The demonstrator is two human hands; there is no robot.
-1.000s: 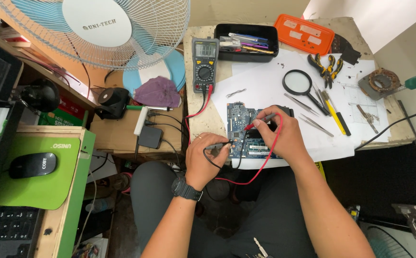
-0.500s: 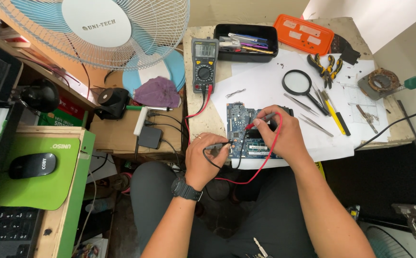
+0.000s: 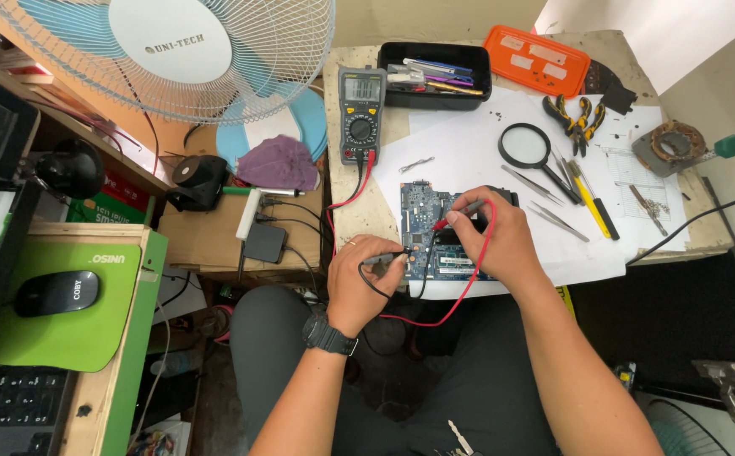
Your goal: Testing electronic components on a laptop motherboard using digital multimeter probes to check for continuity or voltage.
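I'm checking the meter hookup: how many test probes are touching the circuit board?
2. A black probe in the left hand meets the blue circuit board's left edge; a red probe in the right hand touches its middle.

Matt white paper point(image 3: 477, 152) covers the rough, worn wooden table point(image 3: 705, 228).

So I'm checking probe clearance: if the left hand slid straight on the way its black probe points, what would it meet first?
Probably the blue circuit board: the left hand aims its black probe rightward there; height is unclear.
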